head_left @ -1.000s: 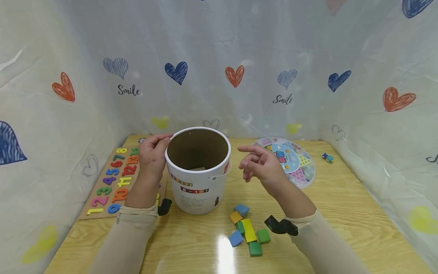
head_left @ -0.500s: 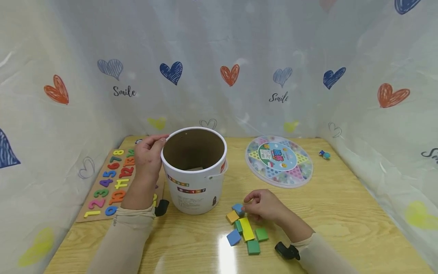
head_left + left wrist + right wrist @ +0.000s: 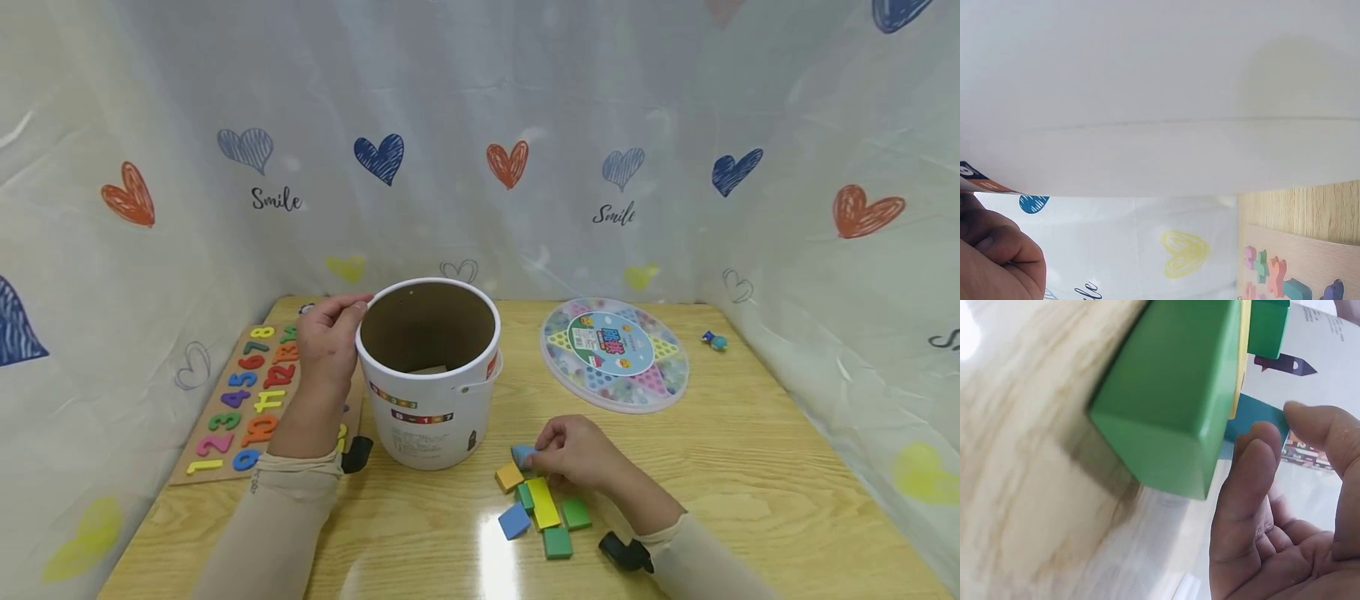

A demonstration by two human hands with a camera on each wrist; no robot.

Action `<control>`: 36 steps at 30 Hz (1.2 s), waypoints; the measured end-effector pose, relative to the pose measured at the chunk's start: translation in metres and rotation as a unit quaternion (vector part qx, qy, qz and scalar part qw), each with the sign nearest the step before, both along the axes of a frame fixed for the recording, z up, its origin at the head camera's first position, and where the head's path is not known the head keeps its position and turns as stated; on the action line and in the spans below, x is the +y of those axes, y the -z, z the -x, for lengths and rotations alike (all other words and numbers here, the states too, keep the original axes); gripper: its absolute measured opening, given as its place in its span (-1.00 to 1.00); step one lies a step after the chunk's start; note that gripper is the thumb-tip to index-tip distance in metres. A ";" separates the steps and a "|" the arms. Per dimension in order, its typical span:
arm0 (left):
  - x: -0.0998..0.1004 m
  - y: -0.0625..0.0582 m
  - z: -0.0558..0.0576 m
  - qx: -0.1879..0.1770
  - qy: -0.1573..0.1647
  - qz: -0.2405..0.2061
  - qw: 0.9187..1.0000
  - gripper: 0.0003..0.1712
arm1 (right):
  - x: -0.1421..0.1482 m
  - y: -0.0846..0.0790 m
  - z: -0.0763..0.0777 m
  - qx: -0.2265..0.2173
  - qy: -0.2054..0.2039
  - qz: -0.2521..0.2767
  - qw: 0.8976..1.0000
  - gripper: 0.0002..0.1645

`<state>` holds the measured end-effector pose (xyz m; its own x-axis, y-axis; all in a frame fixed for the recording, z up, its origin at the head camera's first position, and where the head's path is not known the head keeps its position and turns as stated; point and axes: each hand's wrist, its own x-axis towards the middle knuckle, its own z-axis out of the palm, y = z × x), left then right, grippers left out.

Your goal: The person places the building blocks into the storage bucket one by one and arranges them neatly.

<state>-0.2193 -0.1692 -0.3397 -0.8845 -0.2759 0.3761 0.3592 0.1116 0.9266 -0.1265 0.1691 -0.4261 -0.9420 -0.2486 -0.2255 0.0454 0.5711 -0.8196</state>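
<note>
In the head view my left hand point(image 3: 327, 346) grips the rim of a tall white bucket point(image 3: 427, 425) at its left side. Something pale lies deep inside the bucket. The left wrist view is mostly filled by the bucket's wall point(image 3: 1147, 156), with curled fingers at lower left. To the right of the bucket's foot, my right hand point(image 3: 585, 454) pinches a blue block point(image 3: 522, 455) on the table. The right wrist view shows thumb and fingers at the edges of this blue block point(image 3: 1254, 415). Close by lie an orange block point(image 3: 509, 477), a yellow block point(image 3: 543, 503) and several green and blue ones.
A wooden number board point(image 3: 225, 417) with coloured digits lies left of the bucket, partly behind my left arm. A round Chinese checkers box point(image 3: 615, 354) lies at the back right. Beyond it is a small blue toy point(image 3: 715, 341). A printed curtain point(image 3: 465, 225) surrounds the table.
My right hand came down from beside the bucket's rim to the blocks and now pinches the blue one. The left hand stays on the bucket.
</note>
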 end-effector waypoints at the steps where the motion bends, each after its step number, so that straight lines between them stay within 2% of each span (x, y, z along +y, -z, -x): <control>1: 0.000 0.000 0.000 -0.001 0.000 -0.001 1.000 -0.70 | 0.000 0.000 0.000 0.005 0.003 -0.004 1.000 -0.62; 12: -0.002 0.001 0.001 -0.008 -0.002 0.001 1.000 -0.70 | 0.001 -0.002 0.002 0.052 0.024 -0.032 0.998 -0.83; 22: -0.002 0.001 0.001 -0.006 0.000 -0.003 1.000 -0.71 | 0.002 -0.003 0.002 0.052 0.010 -0.007 0.999 -0.87; 27: -0.002 0.001 0.000 -0.012 0.001 -0.007 1.000 -0.71 | 0.003 -0.006 0.002 0.049 0.022 0.003 0.999 -0.87; 32: -0.001 0.000 0.000 -0.010 0.003 -0.008 1.000 -0.71 | 0.008 -0.020 0.003 0.068 0.030 0.048 0.996 -0.86; 36: -0.001 0.000 -0.001 -0.009 0.005 -0.007 1.000 -0.71 | 0.012 -0.046 0.003 0.110 0.029 0.100 0.988 -0.84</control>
<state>-0.2183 -0.1703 -0.3393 -0.8935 -0.2724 0.3571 0.3443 0.0952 0.9340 -0.1290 0.1813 -0.3804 -0.9767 -0.2121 0.0342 -0.1183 0.3978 -0.9098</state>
